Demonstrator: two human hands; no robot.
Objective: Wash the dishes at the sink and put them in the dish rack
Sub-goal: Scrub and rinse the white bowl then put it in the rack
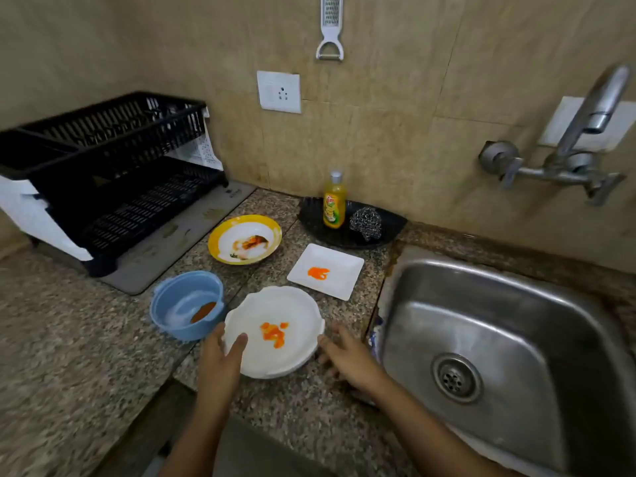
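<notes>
A round white scalloped plate (275, 356) smeared with orange food lies on the granite counter in front of me. My left hand (220, 359) grips its left rim, thumb inside and fingers outside. My right hand (347, 356) reaches to the right rim, its straight fingers touching the edge. Behind are a blue bowl (179, 304) with a brown smear, a yellow-rimmed plate (220, 235) with leftovers, and a square white plate (330, 259) with an orange stain. The black two-tier dish rack (113, 160) stands at the far left. The steel sink (481, 304) is on the right, under the wall tap (585, 125).
A black tray (392, 225) by the wall holds a yellow dish soap bottle (334, 204) and a steel scrubber (366, 223). A grey mat (179, 235) lies under the rack. A grater (331, 25) and a socket (278, 91) are on the wall.
</notes>
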